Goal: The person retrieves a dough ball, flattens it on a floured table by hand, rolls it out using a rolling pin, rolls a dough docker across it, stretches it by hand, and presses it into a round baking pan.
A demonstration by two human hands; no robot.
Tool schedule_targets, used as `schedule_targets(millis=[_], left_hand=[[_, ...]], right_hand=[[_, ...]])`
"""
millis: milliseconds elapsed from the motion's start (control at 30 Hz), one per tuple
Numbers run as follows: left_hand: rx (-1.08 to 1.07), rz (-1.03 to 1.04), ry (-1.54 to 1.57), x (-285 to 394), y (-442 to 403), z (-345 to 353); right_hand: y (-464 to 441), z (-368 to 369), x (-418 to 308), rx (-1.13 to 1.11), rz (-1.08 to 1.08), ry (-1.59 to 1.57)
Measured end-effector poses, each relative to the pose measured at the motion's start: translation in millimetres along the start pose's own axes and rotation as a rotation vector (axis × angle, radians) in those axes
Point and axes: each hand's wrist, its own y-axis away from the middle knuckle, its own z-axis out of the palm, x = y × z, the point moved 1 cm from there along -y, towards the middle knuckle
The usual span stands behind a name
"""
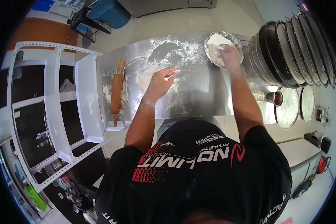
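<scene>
The dough round (143, 79) at eleven o'clock looks soft, best scooped from underneath. My left hand (161, 81) curls loosely over its edge; my right hand (230, 56) dips into the flour bowl (240, 42) at one o'clock, both grips unclear.

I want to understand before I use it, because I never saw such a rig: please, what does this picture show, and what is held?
There is no machine: you see a person's two bare hands. The only picture comes from a camera on the head, looking down, so the black shirt fills the lower part. On the metal table are a rolling pin, a pale flat round, loose white powder and a bowl with more powder. The left hand is over the round's edge, fingers bent; the right hand reaches into the bowl. I cannot tell whether either holds anything.
</scene>
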Motion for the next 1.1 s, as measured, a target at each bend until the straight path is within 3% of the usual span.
schedule_targets(millis=[33, 100, 167, 367, 567, 700, 800, 867, 933, 967, 1033, 1100], left_hand=[[0.018, -0.023, -0.012, -1.0, 1.2, -2.4], [0.066, -0.03, 0.024, -5.2, 9.9, -12.5], [0.125, -0.026, 0.101, -12.8, 23.3, -24.0], [0.324, -0.037, 0.397, -79.3, 82.8, -59.8], [0.325, -0.172, 0.372, -124.1, 132.5, -92.4], [0.216, -0.276, 0.261, -124.4, 138.2, -113.9], [0.145, -0.226, 0.083, -125.4, 125.7, -123.8], [0.01, -0.082, -0.147, -127.7, 100.2, -121.2], [0.125, 0.333, -0.531, -157.1, 61.4, -94.7], [0.115, 0.342, -0.523, -172.7, 41.6, -88.7], [-0.274, 0.457, -0.816, -198.2, 16.3, -74.7], [-0.438, 0.56, -0.867, -209.4, 6.3, -95.1]], right_hand=[[10.8, 12.3, -24.3, 0.031, 0.09, -0.314], [35.7, 60.2, -81.2, -0.112, 0.177, -0.024], [43.1, 101.7, -101.4, -0.179, 0.116, 0.032], [30.4, 197.8, -101.0, -0.48, -0.107, 0.349], [15.6, 240.2, -104.8, -0.458, -0.113, 0.646], [11.6, 265.4, -78.8, -0.39, -0.157, 0.861], [37.5, 265.8, -85.8, -0.374, -0.088, 0.831], [62.6, 260.4, -100.3, -0.344, -0.031, 0.787], [104.4, 269.1, -119.8, -0.387, 0.099, 0.613], [110.6, 264.2, -89.0, -0.375, 0.108, 0.618], [138.3, 251.1, -10.7, -0.749, -0.545, 1.188], [135.8, 249.1, -27.0, -0.778, -0.453, 1.235]])
